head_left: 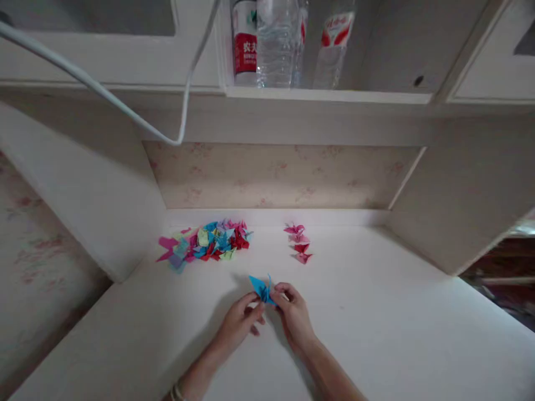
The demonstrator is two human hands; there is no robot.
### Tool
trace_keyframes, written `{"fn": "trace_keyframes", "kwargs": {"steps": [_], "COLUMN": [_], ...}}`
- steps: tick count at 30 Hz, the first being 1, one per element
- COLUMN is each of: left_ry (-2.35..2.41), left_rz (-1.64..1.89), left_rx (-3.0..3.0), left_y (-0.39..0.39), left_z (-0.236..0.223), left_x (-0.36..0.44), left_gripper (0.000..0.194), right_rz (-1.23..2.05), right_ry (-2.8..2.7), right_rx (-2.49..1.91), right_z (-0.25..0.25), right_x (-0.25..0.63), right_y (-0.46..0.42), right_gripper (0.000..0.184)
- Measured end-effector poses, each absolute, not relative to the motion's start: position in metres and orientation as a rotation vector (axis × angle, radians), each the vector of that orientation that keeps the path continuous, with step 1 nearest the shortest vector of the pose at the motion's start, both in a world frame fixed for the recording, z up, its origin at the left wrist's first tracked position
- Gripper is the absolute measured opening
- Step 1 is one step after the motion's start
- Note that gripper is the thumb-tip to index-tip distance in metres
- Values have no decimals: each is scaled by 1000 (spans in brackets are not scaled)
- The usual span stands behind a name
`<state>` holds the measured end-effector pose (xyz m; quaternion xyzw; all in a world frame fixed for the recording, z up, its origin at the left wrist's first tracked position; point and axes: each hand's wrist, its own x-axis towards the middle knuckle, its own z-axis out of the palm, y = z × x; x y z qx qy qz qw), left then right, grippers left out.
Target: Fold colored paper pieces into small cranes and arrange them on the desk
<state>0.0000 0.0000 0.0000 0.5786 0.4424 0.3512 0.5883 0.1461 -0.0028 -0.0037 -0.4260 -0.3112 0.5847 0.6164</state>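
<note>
A blue origami crane [261,288] is held just above the white desk, between my two hands. My right hand [296,317] pinches its right side between thumb and fingers. At the crane's lower left edge, the thumb and index finger of my left hand [237,324] are closed on the paper, with the other fingers curled below. One pointed blue flap sticks out to the upper left, and a thin point rises near the middle. The fingertips partly cover the lower folds.
Many-coloured folded cranes lie in a pile [217,240] at the back left. A short column of pink and red cranes [301,248] stands right of it. Overhead are a shelf [330,97] with bottles [276,44] and a white bent lamp arm [125,108].
</note>
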Motion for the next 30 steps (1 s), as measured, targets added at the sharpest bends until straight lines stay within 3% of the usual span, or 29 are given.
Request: {"fn": "trace_keyframes", "kwargs": {"steps": [30], "left_ry": [894], "left_rz": [892], "left_rx": [1155], "left_y": [7], "left_z": [-15], "left_x": [-6], "left_gripper": [33], "right_rz": [1393], "right_ry": [-926], "right_rx": [-857], "right_z": [-1], "right_x": [141], "right_y": [-12], "right_gripper": [25]}}
